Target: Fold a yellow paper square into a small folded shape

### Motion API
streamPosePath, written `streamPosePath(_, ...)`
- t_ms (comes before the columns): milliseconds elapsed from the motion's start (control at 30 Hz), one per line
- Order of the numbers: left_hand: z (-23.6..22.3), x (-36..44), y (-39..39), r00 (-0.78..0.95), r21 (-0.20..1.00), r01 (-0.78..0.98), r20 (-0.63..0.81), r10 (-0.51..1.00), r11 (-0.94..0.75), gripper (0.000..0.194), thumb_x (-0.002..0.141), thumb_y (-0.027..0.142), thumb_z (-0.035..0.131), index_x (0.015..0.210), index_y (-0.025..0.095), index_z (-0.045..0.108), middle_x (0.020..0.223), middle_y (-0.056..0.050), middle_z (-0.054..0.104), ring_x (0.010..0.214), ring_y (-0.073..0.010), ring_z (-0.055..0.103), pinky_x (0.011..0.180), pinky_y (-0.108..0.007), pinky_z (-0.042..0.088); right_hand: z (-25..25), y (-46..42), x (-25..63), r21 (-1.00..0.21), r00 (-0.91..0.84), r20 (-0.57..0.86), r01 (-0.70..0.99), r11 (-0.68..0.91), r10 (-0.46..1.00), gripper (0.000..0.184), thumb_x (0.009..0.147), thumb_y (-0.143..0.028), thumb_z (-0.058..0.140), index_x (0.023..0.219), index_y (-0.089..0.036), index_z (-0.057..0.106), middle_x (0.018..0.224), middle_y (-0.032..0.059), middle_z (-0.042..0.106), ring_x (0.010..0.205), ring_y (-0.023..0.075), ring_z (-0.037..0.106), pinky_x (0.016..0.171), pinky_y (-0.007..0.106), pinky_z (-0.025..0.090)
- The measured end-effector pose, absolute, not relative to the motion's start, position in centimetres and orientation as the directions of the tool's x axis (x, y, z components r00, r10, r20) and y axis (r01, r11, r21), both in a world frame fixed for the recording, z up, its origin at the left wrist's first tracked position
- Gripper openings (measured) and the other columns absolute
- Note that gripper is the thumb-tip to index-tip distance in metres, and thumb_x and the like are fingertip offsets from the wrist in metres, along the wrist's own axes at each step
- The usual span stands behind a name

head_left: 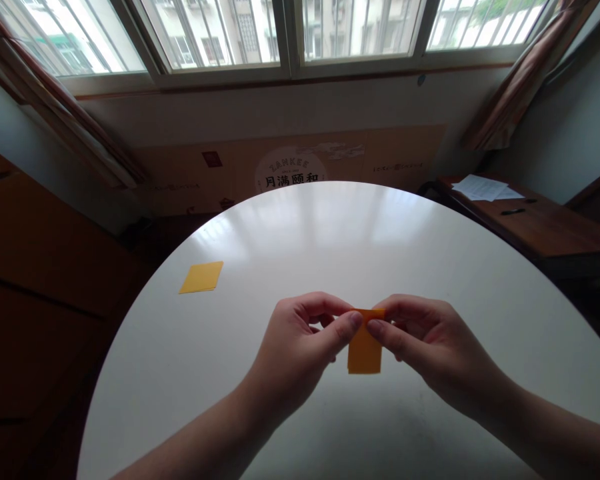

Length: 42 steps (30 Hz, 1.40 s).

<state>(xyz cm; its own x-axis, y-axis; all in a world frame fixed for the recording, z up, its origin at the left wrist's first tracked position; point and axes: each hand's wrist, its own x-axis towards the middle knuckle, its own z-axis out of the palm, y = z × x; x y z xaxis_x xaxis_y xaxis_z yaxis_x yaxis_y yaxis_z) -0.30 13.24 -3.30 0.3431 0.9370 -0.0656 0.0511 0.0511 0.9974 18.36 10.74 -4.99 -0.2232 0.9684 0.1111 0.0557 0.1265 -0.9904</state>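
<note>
Right of centre in the lower half of the frame, we hold a folded orange paper (365, 353) by its upper end, our left hand (305, 340) and right hand (427, 337) each pinching it between thumb and fingers. Yellow paper (201, 277) lies left of centre on our white table (180, 367).

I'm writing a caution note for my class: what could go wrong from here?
The orange paper is pinched only near its top edge by the left hand and right hand, so it might slip or twist. Its lower edges look slightly uneven, so a crease pressed now could come out crooked.
</note>
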Motion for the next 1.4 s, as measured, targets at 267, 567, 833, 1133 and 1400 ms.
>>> streamPosePath(267, -3.18, -0.35, 13.1, 0.331, 0.997, 0.048, -0.07, 0.941, 0.057, 0.022, 0.079, 0.036, 0.079, 0.078, 0.014, 0.076, 0.068, -0.004, 0.067, 0.059, -0.0109, 0.054, 0.051, -0.02, 0.043, -5.12, 10.72, 18.38, -0.989, -0.227, 0.117, 0.062, 0.134, 0.967, 0.016, 0.092, -0.036, 0.071, 0.09, -0.02, 0.075, 0.073, 0.0013, 0.065, 0.065, 0.0116, 0.057, 0.054, 0.019, 0.043)
streamPosePath(567, -3.22, -0.23, 13.28, 0.321, 0.996, 0.005, -0.081, 0.944, 0.084, 0.022, 0.076, 0.036, 0.082, 0.074, 0.014, 0.075, 0.066, -0.003, 0.066, 0.056, -0.0098, 0.052, 0.049, -0.02, 0.041, -5.07, 10.7, 18.42, -0.988, -0.227, 0.122, 0.065, 0.14, 0.966, 0.014, 0.09, -0.033, 0.073, 0.093, -0.02, 0.077, 0.076, 0.0025, 0.068, 0.067, 0.0132, 0.059, 0.056, 0.02, 0.046)
streamPosePath(833, -3.23, -0.23, 13.32, 0.315, 0.995, 0.007, -0.097, 0.944, 0.1, 0.024, 0.073, 0.037, 0.083, 0.076, 0.014, 0.076, 0.067, -0.004, 0.067, 0.057, -0.0112, 0.053, 0.049, -0.021, 0.042, -5.22, 10.74, 18.5, -0.985, -0.235, 0.142, 0.06, 0.16, 0.962, 0.01, 0.091, -0.029, 0.073, 0.096, -0.022, 0.078, 0.078, 0.002, 0.069, 0.068, 0.013, 0.061, 0.056, 0.019, 0.046)
streamPosePath(1133, -3.18, -0.26, 13.34, 0.337, 0.994, 0.008, -0.104, 0.936, 0.108, 0.022, 0.075, 0.036, 0.082, 0.078, 0.015, 0.077, 0.067, -0.004, 0.068, 0.056, -0.0104, 0.053, 0.049, -0.02, 0.042, -5.21, 10.73, 18.49, -0.988, -0.229, 0.133, 0.048, 0.148, 0.964, 0.011, 0.092, -0.031, 0.072, 0.096, -0.023, 0.078, 0.078, 0.0015, 0.07, 0.069, 0.012, 0.061, 0.057, 0.018, 0.046)
streamPosePath(1400, -3.03, -0.15, 13.37, 0.34, 0.99, -0.008, -0.132, 0.931, 0.143, 0.022, 0.074, 0.037, 0.083, 0.078, 0.016, 0.078, 0.068, -0.004, 0.069, 0.056, -0.0099, 0.052, 0.048, -0.019, 0.043, -5.26, 10.73, 18.53, -0.987, -0.232, 0.136, 0.048, 0.151, 0.963, 0.011, 0.09, -0.03, 0.074, 0.096, -0.022, 0.078, 0.079, 0.0023, 0.07, 0.07, 0.0137, 0.062, 0.056, 0.019, 0.047)
